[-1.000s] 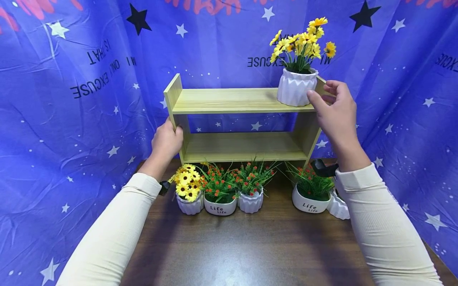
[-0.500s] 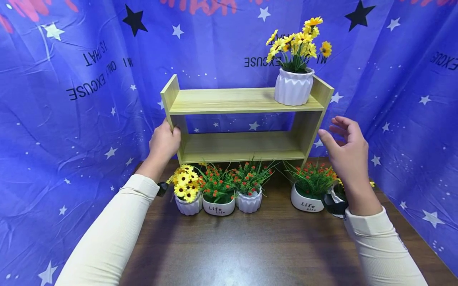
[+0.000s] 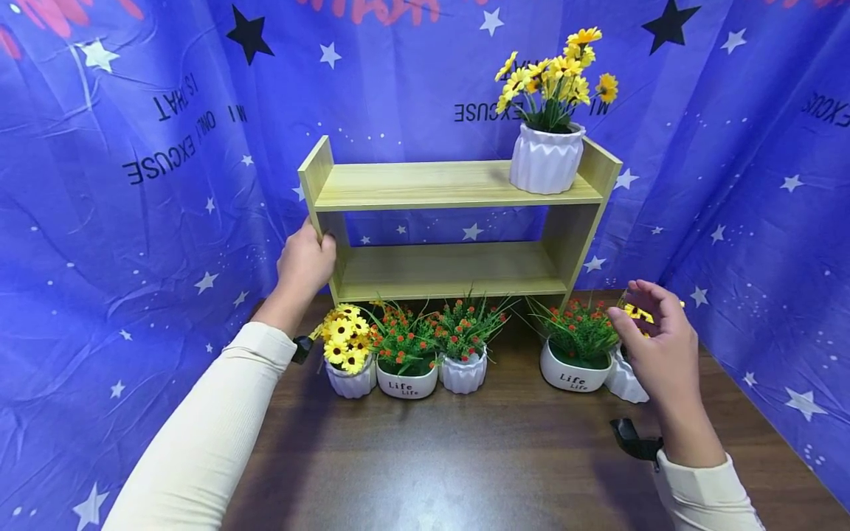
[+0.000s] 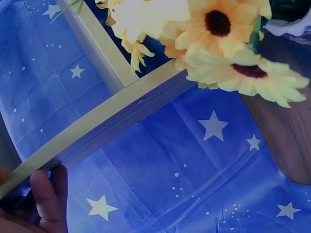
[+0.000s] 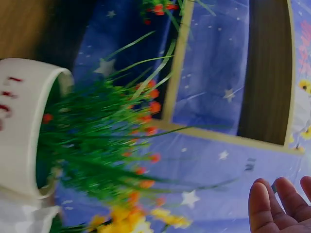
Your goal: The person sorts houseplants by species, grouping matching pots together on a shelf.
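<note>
My left hand (image 3: 305, 259) grips the left side panel of a light wooden two-tier shelf (image 3: 425, 193); in the left wrist view its fingers (image 4: 47, 199) curl round the panel's edge. On the right end of the upper board stands a white fluted pot of yellow flowers (image 3: 547, 158). My right hand (image 3: 659, 343), fingers loosely bent and holding nothing, hovers over another white fluted pot with yellow flowers (image 3: 626, 377), partly hidden behind it. Beside that pot sits an oval white "Life" pot with red-flowered grass (image 3: 575, 369).
Along the shelf's front left stand a white pot of yellow flowers (image 3: 350, 380), a second "Life" pot (image 3: 406, 383) and a fluted pot with red-dotted grass (image 3: 463, 372). All rest on a brown wooden table (image 3: 425, 457). A blue star-patterned curtain (image 3: 412, 88) surrounds the back and sides.
My right hand has left the potted yellow flowers on the upper board and come down to the right, over the pots on the table. The left hand stays on the side panel.
</note>
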